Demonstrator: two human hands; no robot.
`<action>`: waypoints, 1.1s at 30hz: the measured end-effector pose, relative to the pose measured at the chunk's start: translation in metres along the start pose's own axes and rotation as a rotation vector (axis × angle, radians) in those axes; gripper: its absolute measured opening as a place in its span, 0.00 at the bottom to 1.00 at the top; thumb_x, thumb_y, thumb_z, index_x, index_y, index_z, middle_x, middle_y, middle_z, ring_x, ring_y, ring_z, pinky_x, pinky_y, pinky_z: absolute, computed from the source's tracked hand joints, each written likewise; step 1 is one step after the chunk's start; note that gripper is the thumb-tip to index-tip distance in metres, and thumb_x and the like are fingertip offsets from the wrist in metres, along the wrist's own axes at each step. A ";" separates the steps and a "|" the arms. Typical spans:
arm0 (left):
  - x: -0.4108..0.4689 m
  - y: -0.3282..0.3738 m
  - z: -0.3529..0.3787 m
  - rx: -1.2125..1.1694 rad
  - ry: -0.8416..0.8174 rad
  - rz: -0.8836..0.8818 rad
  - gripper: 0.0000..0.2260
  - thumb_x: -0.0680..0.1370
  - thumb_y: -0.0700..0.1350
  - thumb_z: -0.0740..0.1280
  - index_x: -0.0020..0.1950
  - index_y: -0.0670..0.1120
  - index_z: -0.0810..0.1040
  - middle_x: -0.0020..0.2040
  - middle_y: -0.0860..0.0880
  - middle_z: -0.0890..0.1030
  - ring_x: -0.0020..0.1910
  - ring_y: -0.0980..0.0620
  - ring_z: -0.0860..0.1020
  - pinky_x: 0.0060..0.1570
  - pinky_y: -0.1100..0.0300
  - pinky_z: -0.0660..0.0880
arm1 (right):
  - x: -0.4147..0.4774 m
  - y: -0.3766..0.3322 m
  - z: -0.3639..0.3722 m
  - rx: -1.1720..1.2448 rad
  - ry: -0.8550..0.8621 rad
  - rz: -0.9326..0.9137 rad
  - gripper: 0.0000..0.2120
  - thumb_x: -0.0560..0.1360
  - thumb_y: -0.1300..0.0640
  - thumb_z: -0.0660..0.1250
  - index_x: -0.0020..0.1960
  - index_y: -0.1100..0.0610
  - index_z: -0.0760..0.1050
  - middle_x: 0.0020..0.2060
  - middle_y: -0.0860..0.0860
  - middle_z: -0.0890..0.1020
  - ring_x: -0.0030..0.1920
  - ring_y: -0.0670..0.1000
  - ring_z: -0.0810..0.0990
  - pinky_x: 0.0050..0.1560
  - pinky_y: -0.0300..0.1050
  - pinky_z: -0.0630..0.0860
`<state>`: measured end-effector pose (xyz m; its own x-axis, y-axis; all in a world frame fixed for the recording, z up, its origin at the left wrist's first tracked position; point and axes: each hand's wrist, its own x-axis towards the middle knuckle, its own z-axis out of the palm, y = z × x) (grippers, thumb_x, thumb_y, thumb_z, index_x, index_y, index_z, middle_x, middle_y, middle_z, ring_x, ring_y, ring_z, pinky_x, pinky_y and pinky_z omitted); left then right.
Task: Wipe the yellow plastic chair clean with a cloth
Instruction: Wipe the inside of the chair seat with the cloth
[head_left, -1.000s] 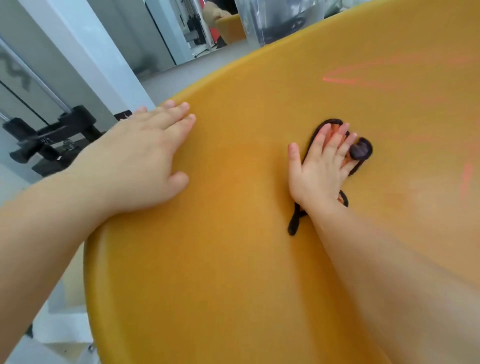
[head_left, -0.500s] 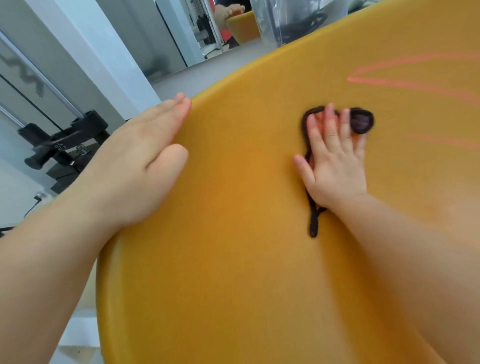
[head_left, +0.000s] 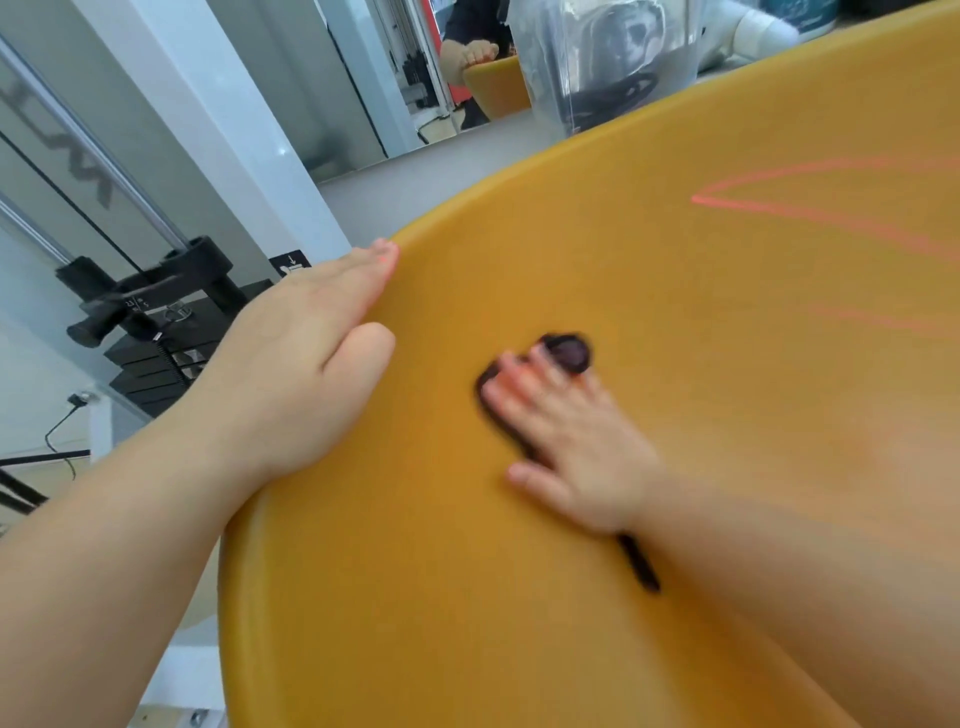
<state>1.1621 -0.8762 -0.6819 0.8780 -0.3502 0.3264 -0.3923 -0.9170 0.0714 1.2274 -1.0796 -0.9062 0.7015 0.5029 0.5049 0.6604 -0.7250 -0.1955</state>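
R hand lies flat, fingers straight & spread, pressing a dark cloth onto the yellow chair. It grips nothing, and the hand is blurred. Cloth peeks out past the fingertips & along the index side, w/ a thin tail showing by the wrist. L hand is flat too, fingers together along the chair's left rim, thumb on the inner face, holding nothing. Pink light streaks cross the chair upper right. Beyond the rim: black weight stack w/ a small label, digits too small to read. Small black sign w/ white arrow. Big grey letters on the wall, cut off, unreadable. Clear plastic bag at top.
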 end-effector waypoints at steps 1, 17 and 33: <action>0.000 0.001 0.000 0.019 -0.006 0.000 0.39 0.69 0.57 0.45 0.78 0.46 0.64 0.78 0.52 0.64 0.70 0.65 0.58 0.63 0.83 0.44 | 0.004 0.026 -0.005 -0.089 0.021 0.111 0.35 0.79 0.29 0.44 0.82 0.42 0.44 0.82 0.48 0.47 0.82 0.56 0.46 0.75 0.70 0.56; 0.001 0.008 0.003 0.185 -0.031 -0.029 0.34 0.73 0.51 0.52 0.80 0.45 0.61 0.79 0.47 0.64 0.77 0.49 0.61 0.71 0.61 0.55 | -0.067 -0.101 -0.028 0.355 -0.321 -0.090 0.36 0.79 0.28 0.46 0.81 0.37 0.36 0.80 0.37 0.35 0.79 0.45 0.30 0.78 0.55 0.34; -0.024 0.070 0.029 0.634 -0.404 0.198 0.35 0.76 0.62 0.59 0.80 0.48 0.60 0.78 0.49 0.65 0.78 0.48 0.62 0.76 0.47 0.57 | -0.162 -0.084 -0.062 0.133 -0.608 0.216 0.35 0.80 0.29 0.42 0.82 0.41 0.37 0.81 0.42 0.37 0.80 0.52 0.32 0.78 0.61 0.33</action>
<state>1.1215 -0.9378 -0.7119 0.8875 -0.4495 -0.1012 -0.4274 -0.7211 -0.5452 1.0415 -1.1299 -0.9193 0.8222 0.5575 -0.1150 0.4881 -0.7945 -0.3613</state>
